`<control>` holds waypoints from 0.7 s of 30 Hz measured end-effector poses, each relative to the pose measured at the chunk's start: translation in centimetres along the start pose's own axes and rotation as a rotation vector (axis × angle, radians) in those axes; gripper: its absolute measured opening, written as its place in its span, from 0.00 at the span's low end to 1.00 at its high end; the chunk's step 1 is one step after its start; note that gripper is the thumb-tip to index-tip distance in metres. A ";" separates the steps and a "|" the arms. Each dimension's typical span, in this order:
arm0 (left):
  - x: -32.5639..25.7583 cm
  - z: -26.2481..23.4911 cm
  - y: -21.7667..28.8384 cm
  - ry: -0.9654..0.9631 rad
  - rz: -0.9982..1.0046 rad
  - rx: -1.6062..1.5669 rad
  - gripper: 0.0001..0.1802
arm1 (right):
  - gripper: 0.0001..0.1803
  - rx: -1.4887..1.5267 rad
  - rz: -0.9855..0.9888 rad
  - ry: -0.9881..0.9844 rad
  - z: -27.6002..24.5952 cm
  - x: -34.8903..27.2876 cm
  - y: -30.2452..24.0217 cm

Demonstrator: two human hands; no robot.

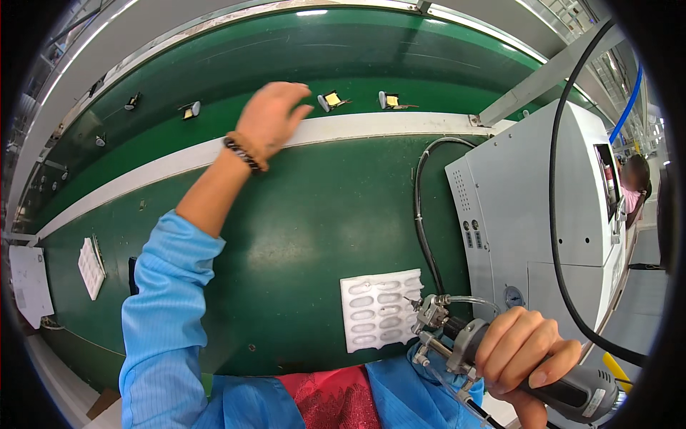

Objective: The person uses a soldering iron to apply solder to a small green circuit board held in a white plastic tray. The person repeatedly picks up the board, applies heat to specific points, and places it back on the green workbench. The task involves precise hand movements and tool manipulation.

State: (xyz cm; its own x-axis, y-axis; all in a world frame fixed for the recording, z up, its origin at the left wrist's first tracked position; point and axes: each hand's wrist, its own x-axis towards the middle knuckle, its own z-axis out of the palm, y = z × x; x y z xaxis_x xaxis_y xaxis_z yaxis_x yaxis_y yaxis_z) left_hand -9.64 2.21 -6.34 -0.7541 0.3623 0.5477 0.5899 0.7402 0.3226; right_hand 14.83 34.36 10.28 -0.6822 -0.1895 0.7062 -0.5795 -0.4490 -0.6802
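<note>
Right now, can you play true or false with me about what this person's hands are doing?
1. The right hand holds a grey handheld tool. True.
2. The left hand rests on the white tray. False: it reaches out over the white stripe of the green belt, far from the tray.
3. Small parts with yellow middles sit on the belt beyond the left hand. True.
4. The person wears a red sleeve. False: the sleeve is light blue.
5. A beaded bracelet is on the left wrist. True.
</note>
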 end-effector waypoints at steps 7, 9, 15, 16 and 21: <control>2.1 3.4 0.2 -0.125 -0.093 0.051 0.19 | 0.24 0.017 0.018 -0.029 -0.1 0.5 -0.1; 2.7 3.3 -0.5 -0.103 -0.207 0.023 0.17 | 0.23 0.025 0.026 -0.035 0.2 0.6 -0.2; -2.7 -1.9 10.7 -0.118 -0.359 -0.477 0.16 | 0.27 0.036 -0.010 -0.023 -0.2 0.0 0.1; -4.5 -2.6 13.3 -0.152 -0.307 -0.561 0.15 | 0.29 0.019 0.018 -0.057 -0.2 0.0 -0.2; -12.1 -5.3 20.9 -0.164 -0.272 -0.629 0.14 | 0.32 0.043 0.055 -0.174 0.0 0.6 -0.7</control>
State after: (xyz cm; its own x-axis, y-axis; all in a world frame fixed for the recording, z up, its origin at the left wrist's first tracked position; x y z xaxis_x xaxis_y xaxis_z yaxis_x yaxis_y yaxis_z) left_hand 13.29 10.25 -2.09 -0.9032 0.3284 0.2764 0.3915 0.3663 0.8441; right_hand 14.83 34.56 11.21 -0.6224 -0.3616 0.6942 -0.5215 -0.4697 -0.7123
